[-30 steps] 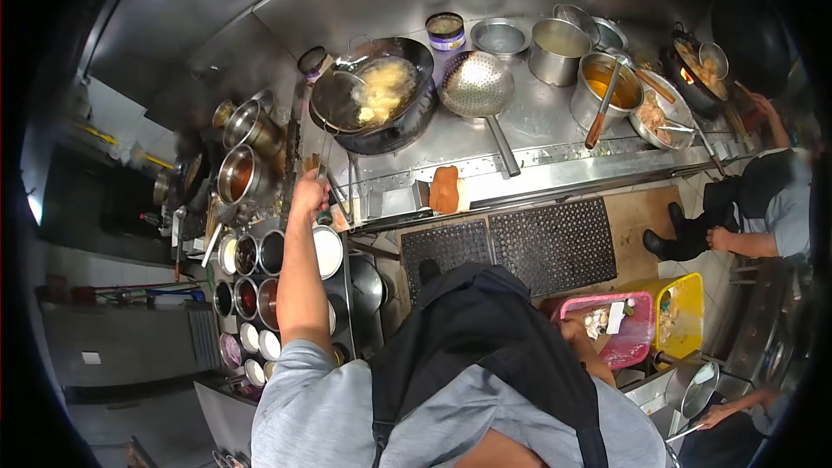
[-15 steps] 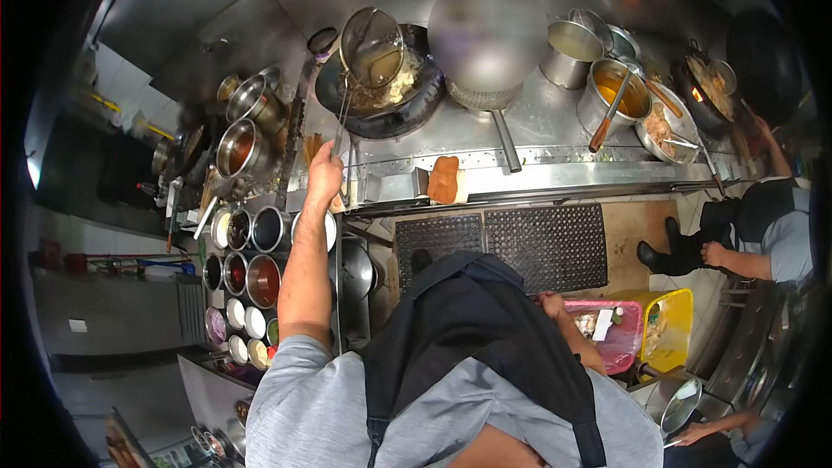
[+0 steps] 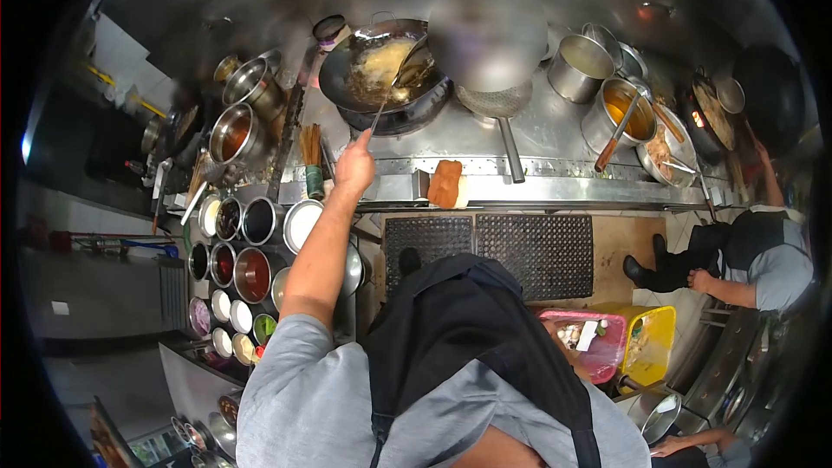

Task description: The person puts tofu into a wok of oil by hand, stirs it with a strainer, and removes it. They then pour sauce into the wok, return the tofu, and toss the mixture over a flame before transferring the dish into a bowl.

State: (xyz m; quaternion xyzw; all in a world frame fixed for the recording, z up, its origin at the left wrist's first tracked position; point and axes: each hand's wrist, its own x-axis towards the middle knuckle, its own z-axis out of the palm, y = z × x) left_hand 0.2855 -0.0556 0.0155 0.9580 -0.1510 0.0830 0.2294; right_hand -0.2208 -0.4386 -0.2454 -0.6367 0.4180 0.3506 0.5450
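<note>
Remotely I watch the wok (image 3: 337, 80); inside it the strainer (image 3: 400, 75) tilts, its length likely sparing the left hand (image 3: 355, 165) heat, fingers curled around the handle (image 3: 380, 113). I cannot make out the fingers of the right hand (image 3: 555, 329), well apart from the wok.

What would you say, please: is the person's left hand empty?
No, the left hand grips the long handle of a strainer that stretches over the wok.
</note>
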